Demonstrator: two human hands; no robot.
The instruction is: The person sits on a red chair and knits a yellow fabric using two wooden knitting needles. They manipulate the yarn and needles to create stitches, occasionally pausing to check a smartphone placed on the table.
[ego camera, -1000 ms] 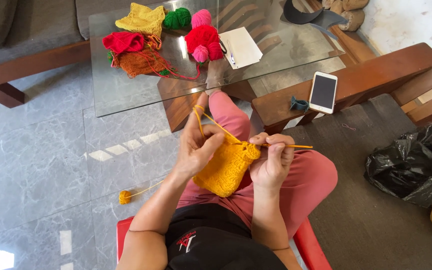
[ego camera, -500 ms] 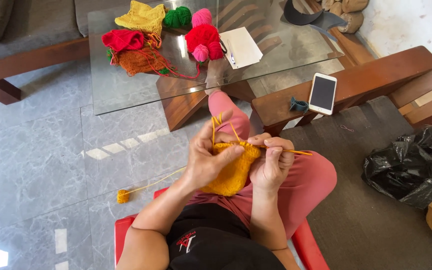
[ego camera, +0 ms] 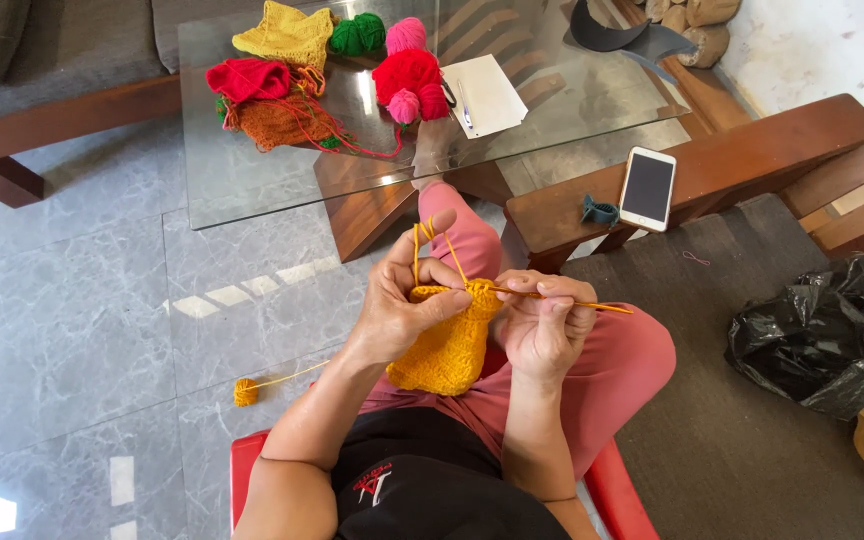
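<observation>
Grey marbled floor tiles (ego camera: pixel 62 330) fill the left of the view, glossy and veined, with a glass-topped desk (ego camera: pixel 252 190) on a dark wooden base above them. On the glass lie soft knitted pieces in yellow, red and rust (ego camera: pixel 272 110), round balls of green (ego camera: pixel 357 33), pink (ego camera: pixel 405 33) and red yarn (ego camera: pixel 407 72), and a flat white paper (ego camera: pixel 487 92). A crumpled black plastic bag (ego camera: pixel 822 335) sits on the grey mat at right. A white phone (ego camera: pixel 647 188) rests on a wooden armrest.

Over the person's pink-trousered lap hangs the mustard-yellow knitted piece (ego camera: pixel 447 350), thick and nubbly, its long axis running top to bottom, open edge up toward both hands. The left hand (ego camera: pixel 402 310) pinches its upper edge, yarn strands looped over the raised forefinger. The right hand (ego camera: pixel 542 325) is closed around a thin yellow hook (ego camera: pixel 592 305), which lies nearly level, its free end pointing right. A small yellow yarn ball (ego camera: pixel 245 391) lies on the floor, its strand leading toward the lap.
</observation>
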